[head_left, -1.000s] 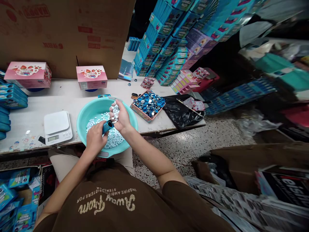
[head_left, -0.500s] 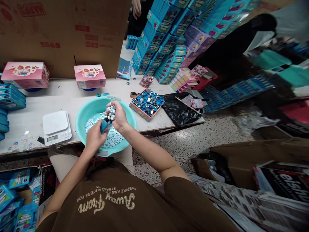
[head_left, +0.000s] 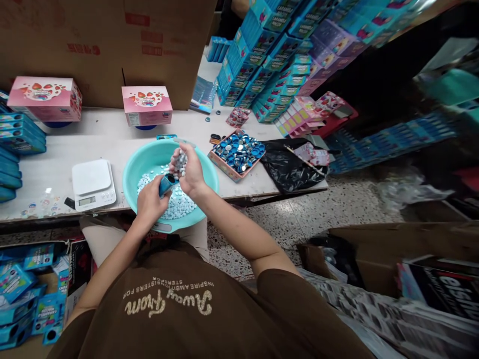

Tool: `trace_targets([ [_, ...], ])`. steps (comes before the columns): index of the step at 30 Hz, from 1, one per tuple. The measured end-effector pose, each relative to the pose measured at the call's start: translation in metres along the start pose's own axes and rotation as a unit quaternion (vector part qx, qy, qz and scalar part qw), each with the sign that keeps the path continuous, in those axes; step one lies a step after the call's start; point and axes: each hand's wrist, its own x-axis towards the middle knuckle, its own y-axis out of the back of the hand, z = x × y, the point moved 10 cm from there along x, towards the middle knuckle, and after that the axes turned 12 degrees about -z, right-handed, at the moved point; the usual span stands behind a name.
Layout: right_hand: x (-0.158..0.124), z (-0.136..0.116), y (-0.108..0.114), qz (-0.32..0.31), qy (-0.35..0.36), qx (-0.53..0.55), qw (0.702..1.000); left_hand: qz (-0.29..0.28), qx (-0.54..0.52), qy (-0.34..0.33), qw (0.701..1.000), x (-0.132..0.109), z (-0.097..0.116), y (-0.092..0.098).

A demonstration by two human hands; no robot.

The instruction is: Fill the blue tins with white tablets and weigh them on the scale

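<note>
My left hand (head_left: 151,199) is closed around a small blue candy box (head_left: 167,184), whose dark round opening faces up and to the right. Cupped in my right hand (head_left: 192,172) is a handful of pale candies (head_left: 180,163), right beside that opening. Both hands are over a turquoise basin (head_left: 130,167) at the table's front edge. More small white and pale blue candies (head_left: 178,206) cover its bottom. My forearms hide part of the basin's near and right sides.
A white digital scale (head_left: 92,177) stands left of the basin. To the right are a tray of blue and silver caps (head_left: 239,152) and a black plastic bag (head_left: 288,167). Pink boxes (head_left: 146,102) and tall stacks of blue boxes (head_left: 258,47) stand behind.
The camera view has shifted, so the table sits slightly higher and further right. My left hand has turned the candy box so its opening shows. My right hand still cups candies.
</note>
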Motion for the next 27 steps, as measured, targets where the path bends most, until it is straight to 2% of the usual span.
trace_targets([
  [7,0.0019,0.0070,-0.0035,-0.022,-0.025,0.003,0.999,0.007,0.007,0.003,1.000,-0.0019,-0.0011,0.0016],
  [11,0.0018,0.0054,-0.0086,-0.041,-0.026,-0.001,0.999,-0.021,-0.023,0.018,0.999,-0.0011,-0.0042,-0.0035],
  [15,0.0027,0.0030,-0.0093,-0.042,-0.024,0.004,0.999,-0.014,-0.030,0.018,0.999,-0.0016,-0.0028,-0.0022],
  [21,0.0039,0.0077,-0.0075,-0.041,-0.052,-0.006,0.998,-0.034,-0.054,0.044,0.997,-0.0006,-0.0091,-0.0076],
  [27,0.0051,0.0046,-0.0105,-0.056,-0.036,-0.015,0.998,-0.019,-0.047,0.035,0.998,-0.0014,-0.0082,-0.0067],
])
